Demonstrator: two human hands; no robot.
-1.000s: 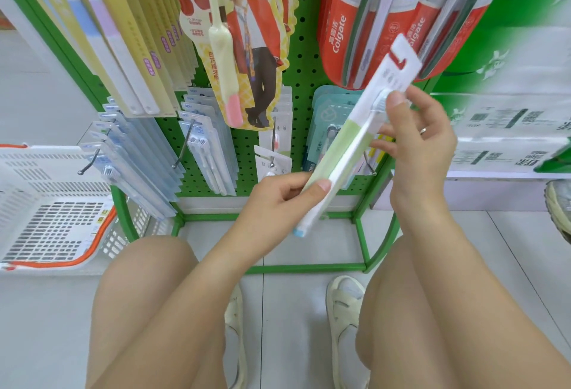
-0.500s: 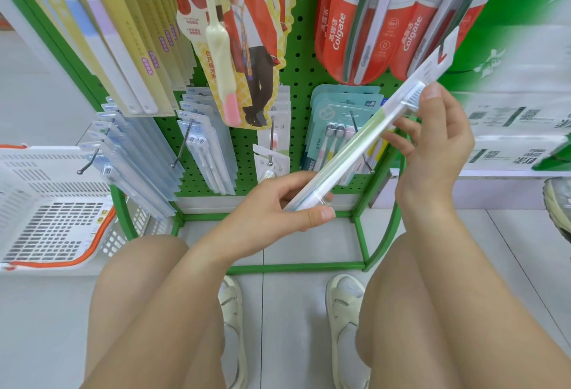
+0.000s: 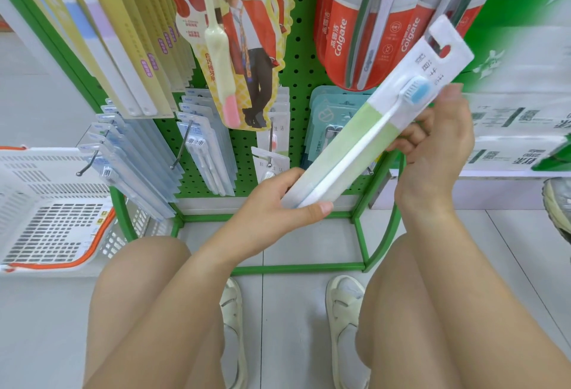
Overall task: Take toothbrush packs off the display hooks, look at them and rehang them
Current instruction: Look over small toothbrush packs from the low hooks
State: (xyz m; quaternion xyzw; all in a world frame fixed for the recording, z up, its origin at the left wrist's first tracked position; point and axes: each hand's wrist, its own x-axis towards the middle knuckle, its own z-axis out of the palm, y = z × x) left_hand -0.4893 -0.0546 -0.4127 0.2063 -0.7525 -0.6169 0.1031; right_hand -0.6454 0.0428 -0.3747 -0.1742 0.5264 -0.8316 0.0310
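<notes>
Head view: toothbrush pack (image 3: pixel 364 138) held off the hooks, slanting in front of the green pegboard rack (image 3: pixel 304 58), hang-hole end up at far right. Left hand (image 3: pixel 278 206) pinches the near bottom end, right hand (image 3: pixel 438 144) grasps behind the brush head. Likely light, stiff card with slick plastic blister (edges probably bend easily); best held by the long edges, leaving the hang tab free.

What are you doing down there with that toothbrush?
A person is crouched in front of a green display rack in a shop, looking at one toothbrush pack. The left hand grips the bottom end and the right hand holds it near the top, slanted, with the blue-headed brush facing up. It is off its hook. Other packs hang on the rack, and a white basket sits to the left.
</notes>
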